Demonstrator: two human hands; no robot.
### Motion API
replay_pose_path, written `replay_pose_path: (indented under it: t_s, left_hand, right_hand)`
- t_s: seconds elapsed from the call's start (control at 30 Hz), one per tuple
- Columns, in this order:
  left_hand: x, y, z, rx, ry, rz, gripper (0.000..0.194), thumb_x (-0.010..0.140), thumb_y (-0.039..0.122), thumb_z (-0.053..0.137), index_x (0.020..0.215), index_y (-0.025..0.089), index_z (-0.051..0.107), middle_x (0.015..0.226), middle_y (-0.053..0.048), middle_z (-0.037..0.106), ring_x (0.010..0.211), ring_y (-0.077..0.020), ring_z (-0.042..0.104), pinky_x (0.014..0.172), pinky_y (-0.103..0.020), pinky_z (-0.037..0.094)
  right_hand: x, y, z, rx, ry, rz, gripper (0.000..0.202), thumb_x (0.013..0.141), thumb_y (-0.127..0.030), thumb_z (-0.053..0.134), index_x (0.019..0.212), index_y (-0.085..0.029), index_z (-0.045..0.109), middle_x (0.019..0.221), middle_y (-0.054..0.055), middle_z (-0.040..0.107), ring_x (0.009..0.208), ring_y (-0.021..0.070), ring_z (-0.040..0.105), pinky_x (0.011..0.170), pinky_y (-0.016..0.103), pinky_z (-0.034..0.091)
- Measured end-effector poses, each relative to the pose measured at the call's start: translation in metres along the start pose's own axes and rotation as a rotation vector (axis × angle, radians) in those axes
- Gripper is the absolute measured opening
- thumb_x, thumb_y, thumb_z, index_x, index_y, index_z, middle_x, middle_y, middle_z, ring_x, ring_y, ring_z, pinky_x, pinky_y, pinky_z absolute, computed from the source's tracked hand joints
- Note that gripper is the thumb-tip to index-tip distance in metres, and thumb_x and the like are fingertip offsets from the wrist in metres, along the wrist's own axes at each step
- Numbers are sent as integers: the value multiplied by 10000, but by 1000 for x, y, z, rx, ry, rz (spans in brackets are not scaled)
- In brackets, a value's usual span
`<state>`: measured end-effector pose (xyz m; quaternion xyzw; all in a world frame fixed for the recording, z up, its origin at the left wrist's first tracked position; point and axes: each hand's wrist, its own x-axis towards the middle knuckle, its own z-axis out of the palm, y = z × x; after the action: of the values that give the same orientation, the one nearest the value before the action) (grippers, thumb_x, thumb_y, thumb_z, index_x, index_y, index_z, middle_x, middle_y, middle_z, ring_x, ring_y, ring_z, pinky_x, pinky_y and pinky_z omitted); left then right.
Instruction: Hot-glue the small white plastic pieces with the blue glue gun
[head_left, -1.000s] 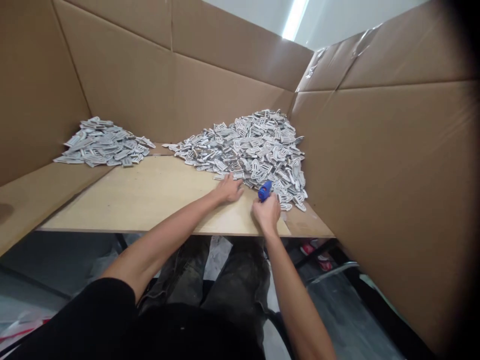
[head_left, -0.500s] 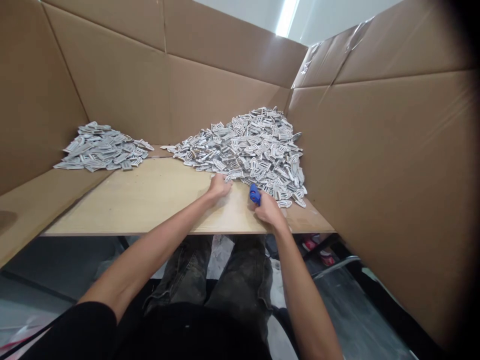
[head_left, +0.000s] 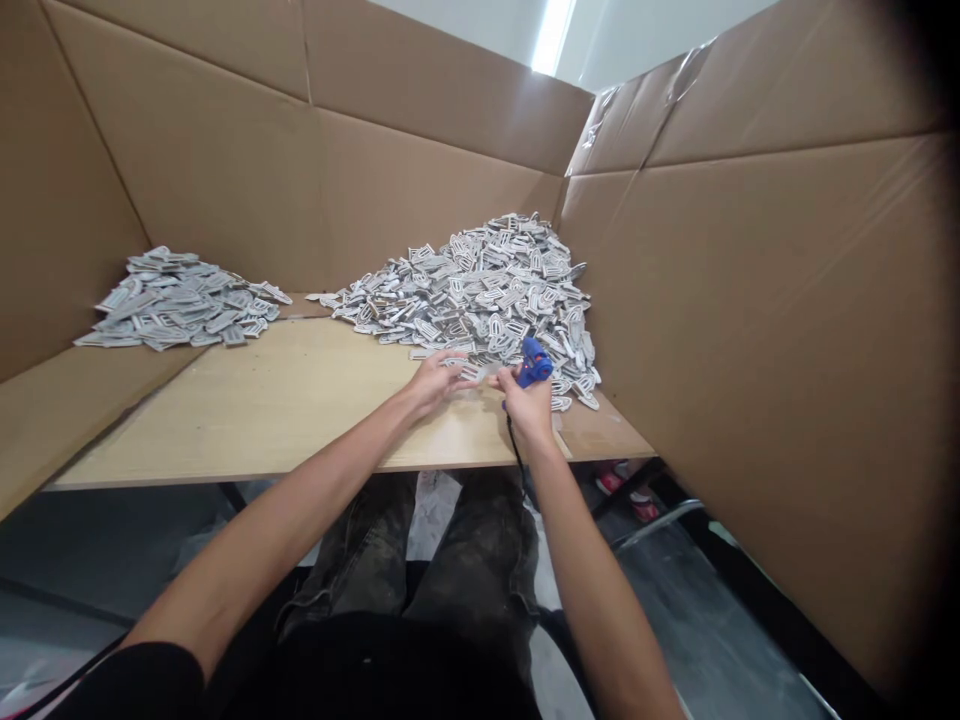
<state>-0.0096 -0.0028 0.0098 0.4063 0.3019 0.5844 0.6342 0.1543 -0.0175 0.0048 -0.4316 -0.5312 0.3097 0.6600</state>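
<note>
My left hand (head_left: 436, 383) holds a small grey-white slotted piece (head_left: 469, 371) between thumb and fingers, just in front of the large pile. My right hand (head_left: 527, 400) is wrapped round a blue tool (head_left: 535, 362) that looks like a glue gun, with a dark cord hanging below it. The right fingertips are close to the held piece; whether they touch it is unclear. Behind both hands rises a large pile of similar pieces (head_left: 480, 285).
A smaller pile of like pieces (head_left: 184, 300) lies at the left. Tall cardboard walls (head_left: 442, 170) stand behind and on both sides of the wooden board (head_left: 262, 400). Below the front edge are my legs and, at the right, pink-and-white shoes (head_left: 637, 505).
My left hand has opened its grip and turned, showing the slotted piece. The blue tool has swung up and right, its cord now visible. The view has shifted slightly.
</note>
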Motion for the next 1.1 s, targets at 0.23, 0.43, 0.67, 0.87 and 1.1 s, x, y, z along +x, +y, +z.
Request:
replay_pose_path:
  t_s: [0.23, 0.43, 0.67, 0.87, 1.1]
  left_hand:
    - [-7, 0, 7, -74, -93, 12, 392, 770, -63, 642, 1108, 132, 678, 628, 54, 552, 791, -166, 717, 1090, -509, 562]
    - [-9, -1, 11, -79, -121, 21, 365, 788, -47, 637, 1095, 150, 634, 755, -1, 678, 876, -182, 746, 1104, -478, 542]
    - [-6, -8, 10, -41, -153, 62, 342, 819, 36, 767, 1068, 173, 576, 880, -36, 752, 897, -180, 764, 1065, -430, 554]
    - [-4, -10, 7, 0, -147, 78, 346, 826, 100, 816, 1063, 175, 575, 890, -36, 760, 883, -175, 760, 991, -403, 586]
    - [-3, -9, 5, -39, -80, 55, 473, 692, 118, 933, 1005, 171, 582, 831, -25, 752, 803, -181, 740, 924, -442, 605]
  right_hand:
    - [-21, 0, 18, -248, 154, -15, 169, 888, -405, 581, 850, -257, 508, 824, 60, 684, 842, 237, 711, 850, 369, 592]
    - [-35, -3, 25, -329, 237, -12, 216, 901, -448, 615, 899, -237, 570, 891, 63, 705, 835, 231, 696, 861, 350, 561]
    - [-35, -7, 26, -347, 215, 22, 211, 906, -426, 629, 941, -222, 588, 946, 84, 743, 851, 232, 707, 851, 341, 557]
    - [-34, -10, 21, -339, 237, 34, 184, 828, -373, 708, 864, -233, 593, 895, 60, 760, 832, 236, 719, 867, 353, 551]
    - [-21, -1, 12, -210, 101, 28, 327, 740, -456, 795, 876, -211, 627, 845, 62, 740, 782, 226, 710, 775, 335, 567]
